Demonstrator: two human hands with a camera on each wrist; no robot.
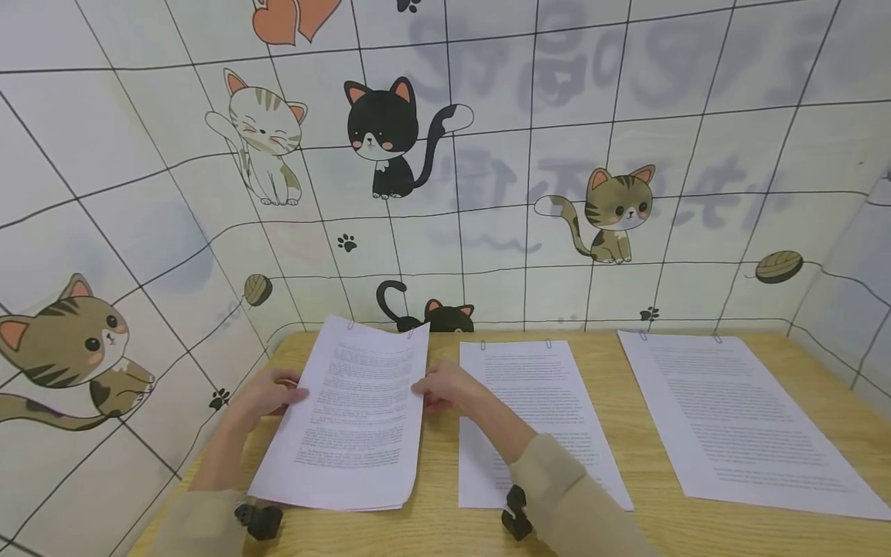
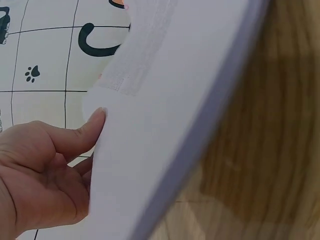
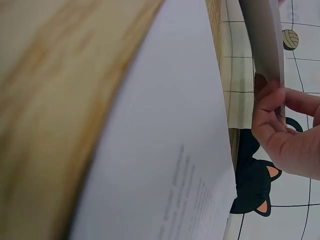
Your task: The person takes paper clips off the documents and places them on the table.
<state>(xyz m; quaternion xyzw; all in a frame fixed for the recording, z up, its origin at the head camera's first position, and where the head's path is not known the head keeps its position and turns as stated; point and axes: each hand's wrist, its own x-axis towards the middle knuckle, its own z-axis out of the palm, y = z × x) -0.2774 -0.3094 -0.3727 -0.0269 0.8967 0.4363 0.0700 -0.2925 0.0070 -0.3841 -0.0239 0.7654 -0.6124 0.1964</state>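
A stack of printed paper (image 1: 358, 402) with two pink paper clips (image 1: 411, 333) on its top edge is held between both hands at the left of the table. My left hand (image 1: 267, 394) pinches its left edge, thumb on top and fingers behind, as the left wrist view shows. On the opposite edge, my right hand (image 1: 445, 387) pinches the paper between thumb and curled fingers (image 3: 270, 112). The sheets bow slightly, and their top edge overlaps the wall in the head view.
A second clipped document (image 1: 532, 387) lies in the middle of the wooden table (image 1: 438, 534), partly under my right forearm in view. A third document (image 1: 752, 425) lies at the right. A cat-patterned wall covering (image 1: 487, 255) rises behind the table.
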